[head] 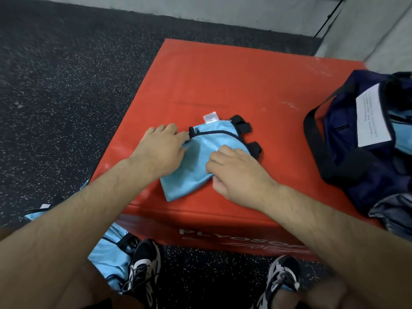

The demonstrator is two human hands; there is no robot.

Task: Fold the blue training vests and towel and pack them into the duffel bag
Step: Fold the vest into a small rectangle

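Observation:
A light blue training vest (200, 157) with black trim, black straps and a white label lies folded small on the red plyo box (223, 85). My left hand (162, 146) rests on the vest's left edge, its fingertips curled onto the fabric by the black trim. My right hand (234, 172) grips the vest's right side, fingers curled into the cloth. The navy duffel bag (356, 157) stands open on the box's right end, with light blue fabric (403, 130) showing inside it. More light blue vests (111, 257) lie on the floor by my left foot.
A white paper sheet (370, 117) lies in the bag's opening, and a black strap (312, 130) loops off its left side. Dark speckled rubber floor (66, 85) surrounds the box. A grey wall (223, 12) runs behind. My two shoes stand at the box's front.

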